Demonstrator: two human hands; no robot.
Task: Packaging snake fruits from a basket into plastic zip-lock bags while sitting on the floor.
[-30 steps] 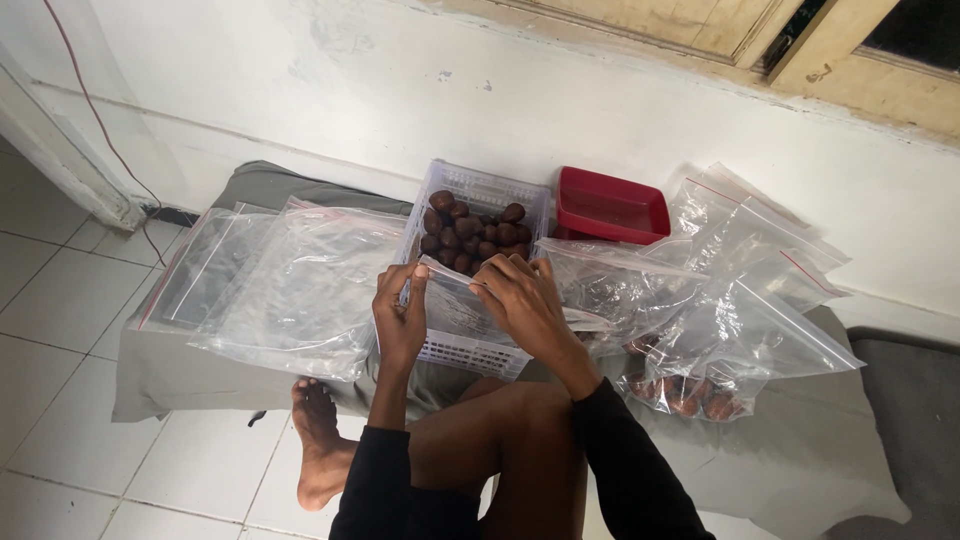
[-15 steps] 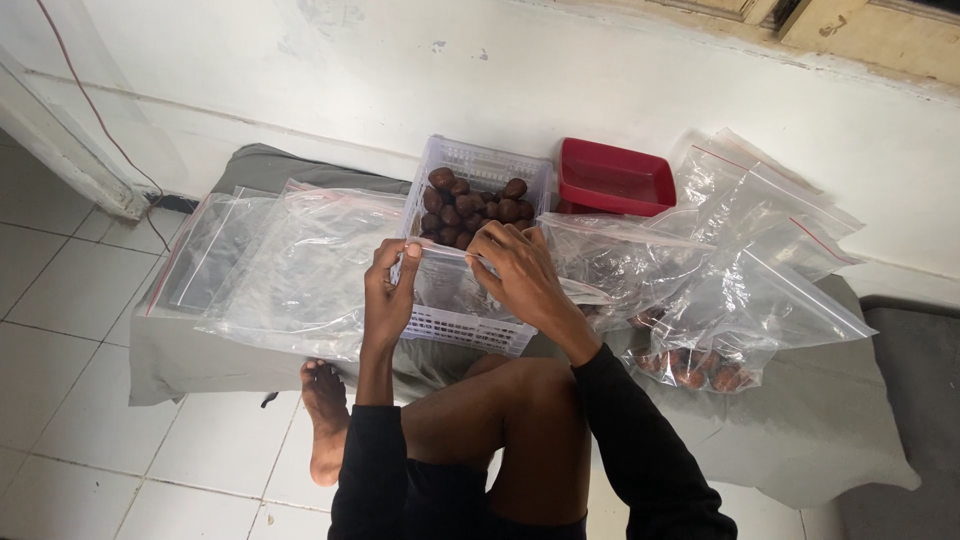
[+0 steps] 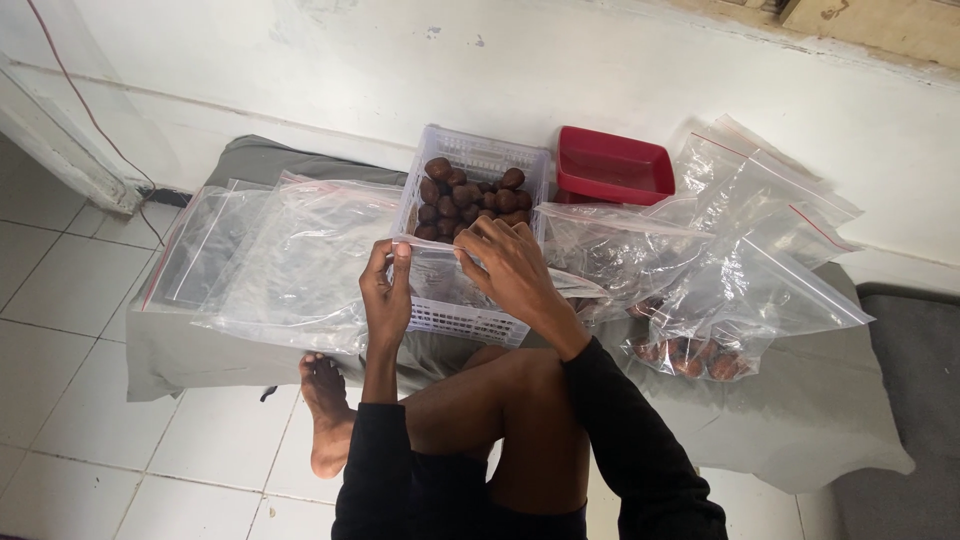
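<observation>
Both hands pinch the top edge of one clear zip bag, which is held upright over the near half of a white slatted basket. The left hand grips the bag's left corner between thumb and fingertips, and the right hand pinches the same rim a little further along, fingers curled over the edge, so each hand is closed on the bag and neither is loose. The bag looks empty as far as can be seen, its lower part hanging down inside the basket's front wall. Behind the hands, in the far half of the basket, lies a heap of dark brown rounded fruits. To the left of the basket, a spread of flat empty clear bags overlaps on a grey cloth that covers the floor beneath everything. Just beyond the basket's right far corner stands a red rectangular tray, close to the white wall. To the right of the basket lies a loose pile of more clear bags, and the nearest of them, a filled bag, holds several of the same brown fruits. On the near side of the basket are the person's bent knee and a bare foot resting on white floor tiles.
</observation>
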